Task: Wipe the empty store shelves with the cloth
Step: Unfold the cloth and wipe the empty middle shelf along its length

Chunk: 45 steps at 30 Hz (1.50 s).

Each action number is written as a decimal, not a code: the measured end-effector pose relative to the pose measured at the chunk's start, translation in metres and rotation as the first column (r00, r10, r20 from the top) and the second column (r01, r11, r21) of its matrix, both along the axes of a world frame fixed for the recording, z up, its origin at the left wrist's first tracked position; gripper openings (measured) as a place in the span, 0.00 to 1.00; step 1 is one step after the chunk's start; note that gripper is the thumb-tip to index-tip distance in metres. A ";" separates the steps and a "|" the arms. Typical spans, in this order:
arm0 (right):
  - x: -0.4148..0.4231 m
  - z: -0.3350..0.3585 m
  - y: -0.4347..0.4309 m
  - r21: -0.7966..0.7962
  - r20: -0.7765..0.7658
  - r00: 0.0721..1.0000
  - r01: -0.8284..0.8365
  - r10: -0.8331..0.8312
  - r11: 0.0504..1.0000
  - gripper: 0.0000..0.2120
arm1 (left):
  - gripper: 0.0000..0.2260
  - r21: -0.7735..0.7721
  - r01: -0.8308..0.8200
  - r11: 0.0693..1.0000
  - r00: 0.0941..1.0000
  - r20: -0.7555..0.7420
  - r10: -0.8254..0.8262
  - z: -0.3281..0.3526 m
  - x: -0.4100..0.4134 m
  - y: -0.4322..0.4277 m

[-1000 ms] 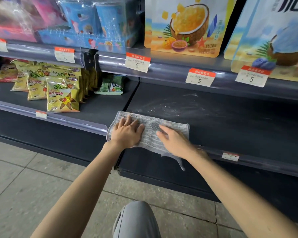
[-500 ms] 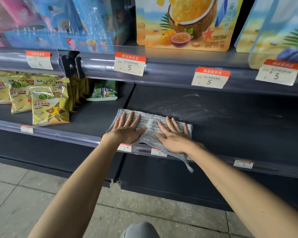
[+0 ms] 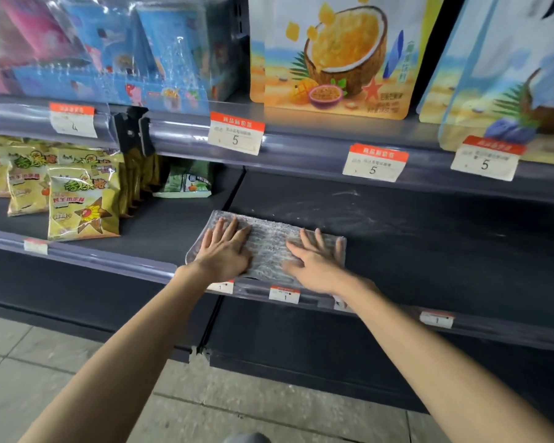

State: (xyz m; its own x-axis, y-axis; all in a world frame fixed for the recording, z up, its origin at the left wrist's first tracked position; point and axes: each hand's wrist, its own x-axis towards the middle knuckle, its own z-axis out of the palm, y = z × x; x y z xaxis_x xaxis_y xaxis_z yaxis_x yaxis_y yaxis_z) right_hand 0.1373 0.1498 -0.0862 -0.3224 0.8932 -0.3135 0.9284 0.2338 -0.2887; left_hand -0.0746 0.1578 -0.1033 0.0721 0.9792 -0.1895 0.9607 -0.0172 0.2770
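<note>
A grey woven cloth (image 3: 269,247) lies flat on the dark, empty shelf (image 3: 429,251), at its left end near the front rail. My left hand (image 3: 226,254) presses down on the cloth's left half with the palm flat and the fingers spread. My right hand (image 3: 315,263) presses its right half the same way. Pale dusty streaks show on the shelf surface behind the cloth and to its right.
Yellow snack bags (image 3: 82,206) and a green packet (image 3: 186,183) stand on the neighbouring shelf to the left. Large coconut-print bags (image 3: 336,55) and boxed toys (image 3: 160,59) fill the shelf above, with price tags (image 3: 235,137) along its rail. Tiled floor (image 3: 45,378) lies below.
Both hands have slid the cloth back from the front rail onto the shelf surface. Its hanging corner no longer droops over the edge.
</note>
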 end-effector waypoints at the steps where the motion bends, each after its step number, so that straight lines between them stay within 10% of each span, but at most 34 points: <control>1: -0.001 -0.002 -0.004 0.002 0.001 1.000 -0.003 0.003 1.000 0.27 | 0.27 0.007 -0.002 1.000 1.000 0.018 0.002 -0.001 0.000 -0.001; 20: 0.052 -0.027 0.078 0.214 0.056 0.992 0.098 -0.112 0.972 0.30 | 0.32 0.144 0.098 0.985 0.988 -0.135 -0.079 -0.018 0.064 0.152; 34: 0.062 -0.008 0.015 0.116 0.099 0.994 -0.066 0.055 0.991 0.28 | 0.31 0.054 -0.004 0.999 0.989 -0.148 0.012 -0.013 0.054 0.063; 45: 0.076 -0.026 0.064 0.199 0.055 0.984 0.154 -0.168 0.968 0.29 | 0.35 0.108 0.114 0.988 0.976 -0.199 -0.091 -0.009 0.113 0.149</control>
State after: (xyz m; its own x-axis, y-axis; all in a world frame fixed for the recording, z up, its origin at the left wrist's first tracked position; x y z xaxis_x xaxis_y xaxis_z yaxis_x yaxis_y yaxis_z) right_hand 0.2131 0.2135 -0.1117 -0.1527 0.9774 -0.1465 0.9748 0.1245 -0.1852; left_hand 0.0385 0.3073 -0.1123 0.1469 0.9848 -0.0928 0.9871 -0.1400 0.0771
